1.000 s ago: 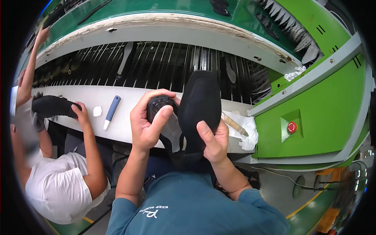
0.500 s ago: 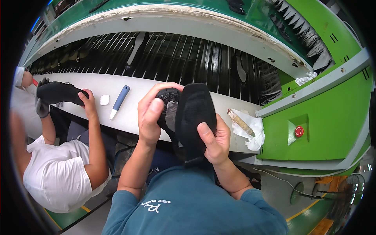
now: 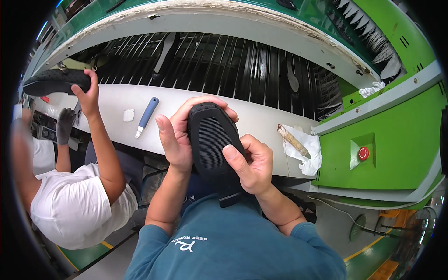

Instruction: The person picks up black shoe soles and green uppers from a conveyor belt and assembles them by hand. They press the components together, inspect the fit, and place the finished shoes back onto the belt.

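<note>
A black sole, ribbed on its outer face and with a small heel toward my body, lies over a black shoe upper, mostly hidden beneath it. My left hand curls its fingers around the far end of the shoe, its thumb lifted off to the left. From the right, my right hand grips the shoe's edge, its thumb pressed on the ribbed face. On the white ledge beyond lies a blue-handled tool with a pale tip. Left of that tool is a small white pad.
A wrapped stick-like tool rests on white paper at the right. Behind the ledge runs a roller conveyor carrying soles. A green machine has a red button. At left, a co-worker holds a black shoe.
The sole, earlier held beside the upper with a grey patch showing, now covers it. My left thumb has lifted away. The co-worker's shoe has risen, and their gloved hand is off it.
</note>
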Tool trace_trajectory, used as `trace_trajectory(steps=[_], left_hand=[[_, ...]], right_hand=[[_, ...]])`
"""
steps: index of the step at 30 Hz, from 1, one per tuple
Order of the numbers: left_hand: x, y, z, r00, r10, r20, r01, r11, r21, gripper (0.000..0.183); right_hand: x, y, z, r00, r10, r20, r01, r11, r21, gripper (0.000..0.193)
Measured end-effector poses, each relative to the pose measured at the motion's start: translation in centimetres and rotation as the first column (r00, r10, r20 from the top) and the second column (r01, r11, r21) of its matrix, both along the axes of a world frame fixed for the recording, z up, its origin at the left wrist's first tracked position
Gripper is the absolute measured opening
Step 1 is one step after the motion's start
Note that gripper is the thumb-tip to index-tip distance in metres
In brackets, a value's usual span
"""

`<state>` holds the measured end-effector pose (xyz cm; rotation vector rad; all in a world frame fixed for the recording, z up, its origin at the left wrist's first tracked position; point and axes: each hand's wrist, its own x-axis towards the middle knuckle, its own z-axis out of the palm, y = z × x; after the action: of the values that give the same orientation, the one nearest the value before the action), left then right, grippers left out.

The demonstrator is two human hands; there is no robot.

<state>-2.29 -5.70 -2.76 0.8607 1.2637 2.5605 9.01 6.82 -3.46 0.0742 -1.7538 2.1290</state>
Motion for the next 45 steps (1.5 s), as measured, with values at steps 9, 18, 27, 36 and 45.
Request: trace_trajectory(steps=[9,18,27,36,45], left_hand=[[0.2,-0.1,0.0,1.000,0.008,0.016,-0.008,1.000,-0.006,0.116],[0.3,-0.2,-0.1,1.000,-0.015,0.023,0.015,1.000,0.002,0.110],[0.6,-0.2,0.1,0.999,-0.023,0.032,0.024,0.999,-0.025,0.098],[0.5,-0.9,0.2,0.997,0.039,-0.072,-0.052,0.981,-0.187,0.079],[0.7,-1.0,0.5,0.995,0.049,-0.082,-0.064,0.978,-0.198,0.067]], right_hand=[[0.1,0.0,0.0,0.999,0.029,0.016,-0.029,1.000,-0.005,0.022],[0.0,0.1,-0.4,0.999,0.033,0.010,-0.032,0.999,-0.007,0.027],[0.1,0.2,-0.6,0.999,0.036,-0.007,-0.036,0.999,-0.008,0.026],[0.2,0.2,-1.0,0.999,0.034,-0.024,-0.034,0.999,-0.019,0.025],[0.2,0.3,-1.1,0.998,0.043,-0.037,-0.043,0.999,-0.017,0.024]])
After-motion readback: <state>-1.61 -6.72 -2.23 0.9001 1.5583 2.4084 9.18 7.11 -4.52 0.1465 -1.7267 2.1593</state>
